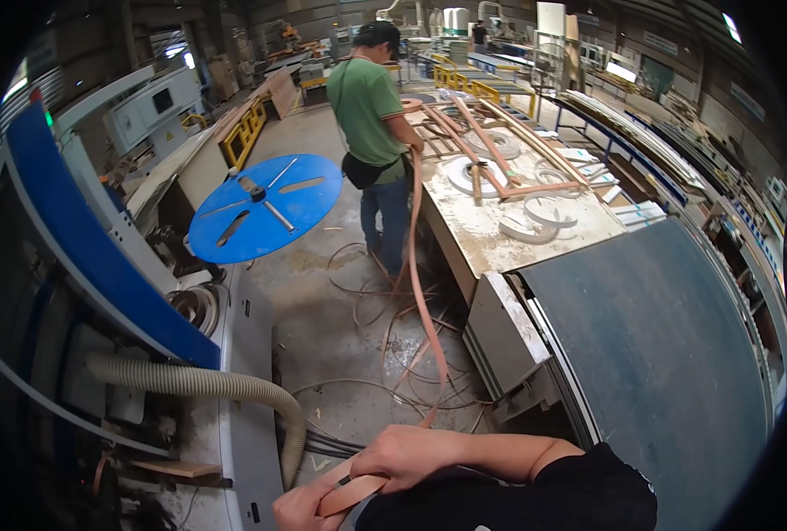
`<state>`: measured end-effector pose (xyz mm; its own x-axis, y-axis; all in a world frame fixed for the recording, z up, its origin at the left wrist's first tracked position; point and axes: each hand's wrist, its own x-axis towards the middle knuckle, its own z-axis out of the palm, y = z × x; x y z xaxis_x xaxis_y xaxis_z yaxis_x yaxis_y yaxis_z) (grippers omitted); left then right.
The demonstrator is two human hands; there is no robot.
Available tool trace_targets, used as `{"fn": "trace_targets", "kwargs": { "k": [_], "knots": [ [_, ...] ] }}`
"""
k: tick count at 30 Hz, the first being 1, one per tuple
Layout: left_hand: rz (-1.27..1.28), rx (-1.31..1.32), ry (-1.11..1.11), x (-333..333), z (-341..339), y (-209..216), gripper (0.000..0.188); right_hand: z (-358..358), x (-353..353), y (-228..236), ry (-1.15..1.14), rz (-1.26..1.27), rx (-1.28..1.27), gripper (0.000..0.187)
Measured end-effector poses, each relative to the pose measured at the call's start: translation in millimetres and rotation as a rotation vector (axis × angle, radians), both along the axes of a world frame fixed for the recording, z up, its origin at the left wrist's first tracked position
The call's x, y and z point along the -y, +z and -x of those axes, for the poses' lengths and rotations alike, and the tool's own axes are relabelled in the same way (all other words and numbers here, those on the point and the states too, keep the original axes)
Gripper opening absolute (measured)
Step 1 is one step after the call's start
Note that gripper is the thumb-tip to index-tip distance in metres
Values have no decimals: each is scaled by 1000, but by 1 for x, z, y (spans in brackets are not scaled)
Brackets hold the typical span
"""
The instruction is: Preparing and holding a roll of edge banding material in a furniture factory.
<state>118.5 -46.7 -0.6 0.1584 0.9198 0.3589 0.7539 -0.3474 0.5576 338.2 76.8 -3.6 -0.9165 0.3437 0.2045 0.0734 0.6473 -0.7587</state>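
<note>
A long reddish-brown strip, which looks like edge banding [422,292], hangs in a slack curve from a co-worker's hands to mine. My right hand [404,455] is closed round a bent or coiled part of it, low in front of my body. Just to the lower left, my left hand [299,508] is wrapped on the same banding, whose paler loop [358,492] shows between the two hands. The lower parts of the left fingers are cut off by the picture's edge.
A co-worker in a green shirt [365,111] stands ahead beside a worktable [491,252] with wooden frames and tape rolls. Loose strips [358,292] and cables lie on the floor. Left are a blue disc [296,195], a machine and a ribbed hose [207,380]; right, a dark conveyor belt [650,327].
</note>
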Motion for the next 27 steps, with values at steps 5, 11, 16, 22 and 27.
{"fn": "trace_targets", "kwargs": {
  "k": [5,11,16,22,27],
  "knots": [
    [-22,89,29,5,16,-2,28,-14,-8,-14,-90,30,-77,23],
    [-2,217,-37,7,25,-13,38,-24,-6,-21,-75,51,-76,21],
    [-277,2,-77,-12,-15,22,60,-12,-1,-14,-74,-126,-58,20],
    [-134,-3,-16,-12,-24,5,29,-15,1,-10,-111,-116,-137,20],
    [-82,174,13,-1,3,-12,28,-28,0,-18,-180,-56,-155,18]
  ]
}}
